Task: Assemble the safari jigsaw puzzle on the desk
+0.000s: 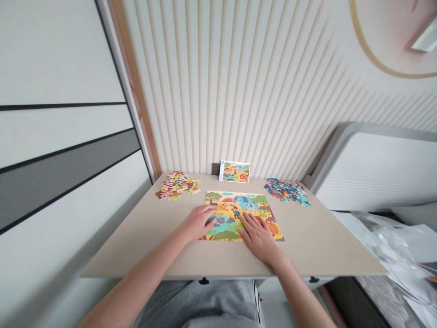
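Observation:
A jigsaw puzzle (225,234) with a colourful animal scene lies flat on the table in front of me, its picture looking joined up across the whole sheet. My left hand (201,221) rests at its left edge, fingers stretched onto the printed surface. On the lower right part lies my right hand (257,234), palm down with the fingers spread, covering some of the lion area. Neither hand grips anything. Behind the puzzle a small reference picture card (235,172) with the same scene leans upright against the wall.
Loose puzzle pieces in reds and greens (177,186) are heaped at the table's back left. Another heap of blue and purple pieces (287,191) lies at the back right. The beige table (143,246) meets a ribbed wall; clear plastic wrapping (385,246) lies beyond its right side.

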`<state>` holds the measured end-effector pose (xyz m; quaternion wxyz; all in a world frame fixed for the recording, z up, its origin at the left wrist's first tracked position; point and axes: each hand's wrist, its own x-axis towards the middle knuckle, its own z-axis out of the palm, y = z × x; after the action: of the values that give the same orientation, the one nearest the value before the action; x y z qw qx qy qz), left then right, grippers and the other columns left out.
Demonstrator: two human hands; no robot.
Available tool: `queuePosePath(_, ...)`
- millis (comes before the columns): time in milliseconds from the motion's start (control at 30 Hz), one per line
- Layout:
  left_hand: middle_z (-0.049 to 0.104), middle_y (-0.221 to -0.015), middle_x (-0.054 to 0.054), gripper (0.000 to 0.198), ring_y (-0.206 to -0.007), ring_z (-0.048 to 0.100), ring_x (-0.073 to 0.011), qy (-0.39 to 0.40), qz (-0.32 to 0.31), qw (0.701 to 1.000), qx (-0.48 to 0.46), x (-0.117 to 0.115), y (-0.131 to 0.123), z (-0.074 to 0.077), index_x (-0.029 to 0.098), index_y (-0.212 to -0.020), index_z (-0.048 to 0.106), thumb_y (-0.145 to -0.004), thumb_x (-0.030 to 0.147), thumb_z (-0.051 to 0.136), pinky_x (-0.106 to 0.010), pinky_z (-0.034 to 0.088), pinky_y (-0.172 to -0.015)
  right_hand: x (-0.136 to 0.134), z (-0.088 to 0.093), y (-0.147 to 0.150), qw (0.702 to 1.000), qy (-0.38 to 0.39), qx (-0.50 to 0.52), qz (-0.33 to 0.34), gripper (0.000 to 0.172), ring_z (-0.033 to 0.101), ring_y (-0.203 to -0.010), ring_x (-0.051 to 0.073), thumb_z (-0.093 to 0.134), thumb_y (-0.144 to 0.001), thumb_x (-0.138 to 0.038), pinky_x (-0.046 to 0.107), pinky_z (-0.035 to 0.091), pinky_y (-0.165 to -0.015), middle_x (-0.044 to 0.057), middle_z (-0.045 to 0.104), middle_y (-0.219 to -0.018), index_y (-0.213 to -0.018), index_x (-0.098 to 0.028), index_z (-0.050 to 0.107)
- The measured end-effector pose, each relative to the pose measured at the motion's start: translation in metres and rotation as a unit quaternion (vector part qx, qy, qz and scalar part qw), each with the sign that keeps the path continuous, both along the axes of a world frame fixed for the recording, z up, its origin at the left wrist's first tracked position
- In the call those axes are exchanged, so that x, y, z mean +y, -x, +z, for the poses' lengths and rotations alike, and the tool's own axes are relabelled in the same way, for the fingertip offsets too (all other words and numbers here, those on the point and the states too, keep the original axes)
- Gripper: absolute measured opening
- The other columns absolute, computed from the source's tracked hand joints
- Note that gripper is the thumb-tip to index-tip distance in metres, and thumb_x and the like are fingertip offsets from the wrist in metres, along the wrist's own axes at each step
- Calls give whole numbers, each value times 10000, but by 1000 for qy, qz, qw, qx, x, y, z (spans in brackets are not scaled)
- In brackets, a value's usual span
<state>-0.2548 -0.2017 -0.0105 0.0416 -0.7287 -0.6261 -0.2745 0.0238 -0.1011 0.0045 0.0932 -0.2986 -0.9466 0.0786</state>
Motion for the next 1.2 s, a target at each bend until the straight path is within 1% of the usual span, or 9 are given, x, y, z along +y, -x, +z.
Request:
queuePosePath(167,612,-1375,-103,322,-1303,542,-262,4,-19,997,71,0,-7,1,214,-1271,637,-999,291,482,-461,441,-1112,6,4,-2,999,40,-18,21,627,187,-1537,244,225,-1039,-591,509,98,-1238,46,244,-1653,-1593,-301,266)
queuePosePath(300,607,-1376,-113,355,-1321,529,-261,14,-42,992,116,-1,-3,5,208,-1311,617,-1015,295,440,-454,441,-1124,34,10,-24,993,92,-37,66,671,174,-1541,225,268,-1016,-637,438,146,-1247,41,205,-1665,-1592,-292,278)
queuePosePath(467,520,-1491,-105,477,-1366,493,-281,73,-39,989,126,-4,22,12,240,-1453,503,-1028,439,420,-468,412,-1144,88,2,-63,995,81,-50,-13,648,144,-1545,238,228,-1027,-617,492,133,-1244,41,182,-1669,-1592,-304,271)
queuePosePath(600,341,-1618,-111,635,-1482,336,-305,124,-43,985,111,1,35,13,252,-1563,335,-1011,557,410,-489,301,-1206,104,-7,-76,997,68,-31,-14,586,156,-1542,231,267,-1038,-576,518,163,-1237,14,192,-1667,-1583,-362,270)
queuePosePath(733,148,-1677,-107,713,-1541,130,-337,161,-70,980,91,17,26,11,262,-1603,216,-1001,598,395,-517,228,-1229,104,0,-71,999,50,-7,4,548,212,-1530,240,331,-1036,-542,540,162,-1239,28,263,-1650,-1548,-350,373)
queuePosePath(833,80,-1684,-106,750,-1543,73,-355,179,-94,976,84,35,14,11,262,-1614,159,-994,622,380,-550,203,-1229,114,10,-57,999,41,-5,26,528,280,-1509,248,396,-1021,-541,546,137,-1245,51,352,-1616,-1503,-335,459)
queuePosePath(933,81,-1684,-111,766,-1543,82,-350,185,-107,974,77,52,7,14,257,-1612,165,-985,638,385,-555,197,-1231,133,13,-37,998,45,-8,38,572,297,-1502,249,425,-1007,-559,535,172,-1238,69,367,-1608,-1530,-327,415)
queuePosePath(1033,115,-1681,-115,778,-1541,118,-352,183,-99,976,69,62,10,19,258,-1604,207,-966,645,428,-565,209,-1228,150,8,-21,998,50,-10,28,611,262,-1515,248,399,-1012,-570,529,190,-1231,75,316,-1631,-1563,-314,347)
queuePosePath(1200,248,-1658,-77,637,-1521,244,-308,161,-92,981,48,54,27,25,283,-1570,321,-994,519,458,-510,266,-1235,157,-5,-18,998,55,-6,17,603,239,-1523,245,378,-1023,-556,541,162,-1237,60,292,-1640,-1574,-320,316)
